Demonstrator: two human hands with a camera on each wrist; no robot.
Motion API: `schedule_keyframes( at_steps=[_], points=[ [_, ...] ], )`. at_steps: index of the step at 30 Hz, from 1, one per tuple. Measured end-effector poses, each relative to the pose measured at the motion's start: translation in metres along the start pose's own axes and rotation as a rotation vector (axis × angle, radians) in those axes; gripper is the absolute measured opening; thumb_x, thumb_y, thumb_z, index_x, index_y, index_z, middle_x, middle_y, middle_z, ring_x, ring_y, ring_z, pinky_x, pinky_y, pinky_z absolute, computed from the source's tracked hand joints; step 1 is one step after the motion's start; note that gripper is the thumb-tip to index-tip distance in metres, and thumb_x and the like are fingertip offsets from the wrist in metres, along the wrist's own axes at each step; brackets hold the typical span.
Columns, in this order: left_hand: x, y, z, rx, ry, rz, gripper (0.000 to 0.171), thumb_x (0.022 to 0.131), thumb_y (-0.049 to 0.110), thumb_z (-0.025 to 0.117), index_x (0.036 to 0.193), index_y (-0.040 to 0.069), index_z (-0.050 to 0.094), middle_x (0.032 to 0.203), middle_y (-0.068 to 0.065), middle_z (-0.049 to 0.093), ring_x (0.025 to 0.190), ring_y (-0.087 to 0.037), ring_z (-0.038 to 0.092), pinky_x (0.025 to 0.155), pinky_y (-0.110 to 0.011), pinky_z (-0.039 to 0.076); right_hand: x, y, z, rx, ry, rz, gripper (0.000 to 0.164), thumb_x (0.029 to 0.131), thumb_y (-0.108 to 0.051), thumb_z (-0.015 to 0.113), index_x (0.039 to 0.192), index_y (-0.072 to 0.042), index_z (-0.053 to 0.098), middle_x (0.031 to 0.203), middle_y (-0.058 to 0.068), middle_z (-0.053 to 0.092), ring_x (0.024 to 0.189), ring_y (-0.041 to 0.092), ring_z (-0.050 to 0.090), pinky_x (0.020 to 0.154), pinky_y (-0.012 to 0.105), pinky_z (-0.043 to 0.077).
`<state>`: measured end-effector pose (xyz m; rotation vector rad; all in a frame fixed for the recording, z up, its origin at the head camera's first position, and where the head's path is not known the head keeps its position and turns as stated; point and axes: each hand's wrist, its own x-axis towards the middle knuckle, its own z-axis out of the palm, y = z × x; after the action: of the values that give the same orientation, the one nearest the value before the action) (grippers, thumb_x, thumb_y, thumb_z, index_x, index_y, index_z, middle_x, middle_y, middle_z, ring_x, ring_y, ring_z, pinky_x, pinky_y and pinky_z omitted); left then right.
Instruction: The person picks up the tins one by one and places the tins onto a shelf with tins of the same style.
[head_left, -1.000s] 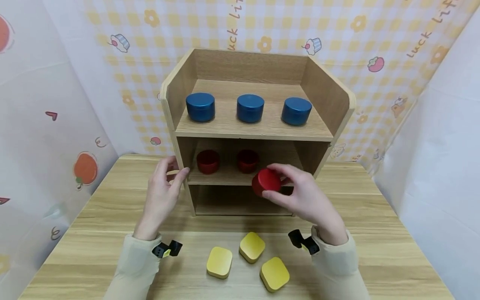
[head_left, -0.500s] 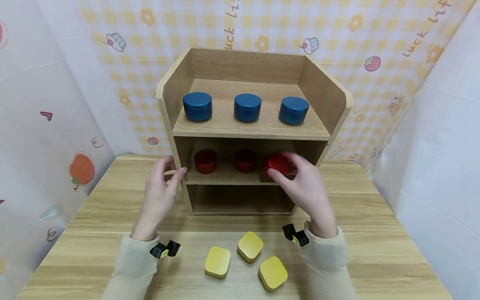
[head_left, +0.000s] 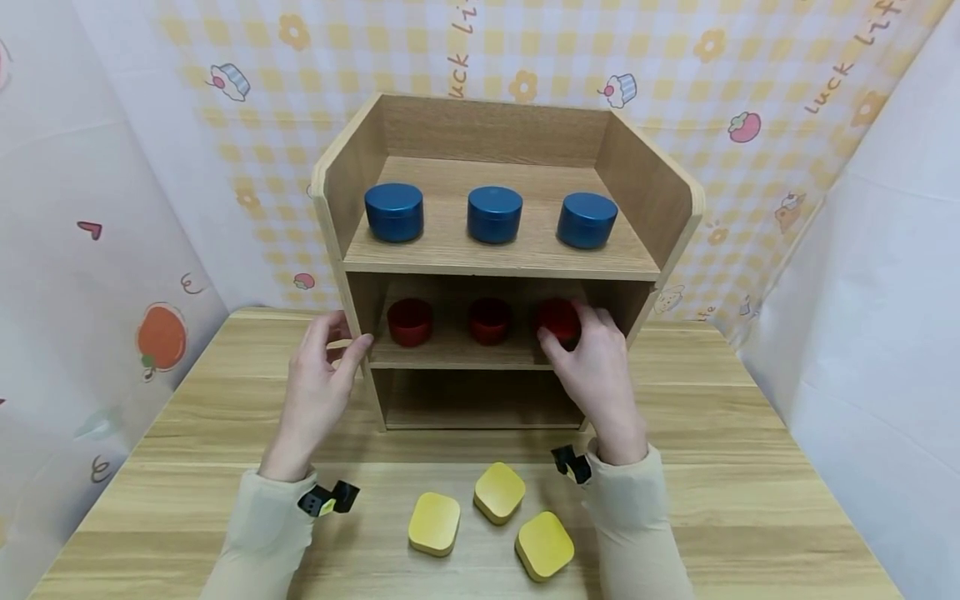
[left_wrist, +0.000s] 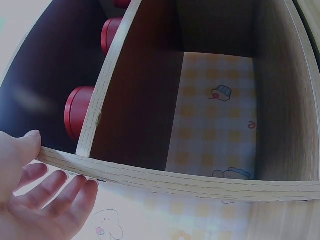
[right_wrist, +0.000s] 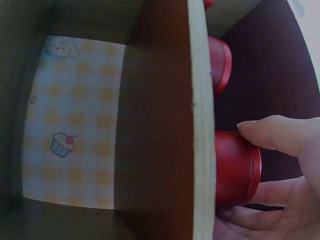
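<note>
So the right hand [head_left: 600, 367] has thumb and fingers clamped round a red tin [head_left: 557, 318], over at the right end of the wooden shelf's [head_left: 450, 360] middle tier. Can't really tell if its base is flat on the board. Two other red tins [head_left: 490, 322] are lined up left of it. The left hand [head_left: 318, 387] is pinching the near edge of the left side panel. Three blue tins [head_left: 495, 215] sit up top, and three yellow rounded-square pieces [head_left: 499, 492] lie on the near worktop [head_left: 405, 450].

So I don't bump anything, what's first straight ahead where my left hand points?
Your left hand would probably meet the shelf's left panel first; its thumb lies at that panel, though contact is unclear.
</note>
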<state>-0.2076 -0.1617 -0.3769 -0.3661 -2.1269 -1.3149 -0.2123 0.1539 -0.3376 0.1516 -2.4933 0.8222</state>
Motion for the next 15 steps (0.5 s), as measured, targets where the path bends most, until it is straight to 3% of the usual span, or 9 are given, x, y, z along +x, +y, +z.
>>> schedule_keyframes(
  at_steps=[8,15],
  points=[
    [-0.0004,-0.0008,-0.0011,0.004,-0.002,-0.004,0.028,0.095,0.007,0.065,0.12,-0.003,0.056,0.105,-0.012,0.057,0.1,-0.018,0.055,0.081,-0.013,0.046,0.0017,0.0038,0.0045,-0.022,0.031,0.032,0.047,0.086,-0.025,0.073,0.12,0.004,0.06,0.108,0.022,0.062,0.096,0.037,0.059,0.084,0.05,0.051],
    [0.0005,-0.0016,0.0004,0.013,-0.005,0.001,0.028,0.094,0.006,0.065,0.119,-0.004,0.055,0.105,-0.013,0.058,0.101,-0.021,0.056,0.08,-0.012,0.046,0.0017,0.0074,0.0051,0.005,0.039,0.073,0.053,0.086,-0.027,0.075,0.127,0.001,0.058,0.113,0.021,0.063,0.102,0.037,0.06,0.088,0.049,0.05]
  ],
)
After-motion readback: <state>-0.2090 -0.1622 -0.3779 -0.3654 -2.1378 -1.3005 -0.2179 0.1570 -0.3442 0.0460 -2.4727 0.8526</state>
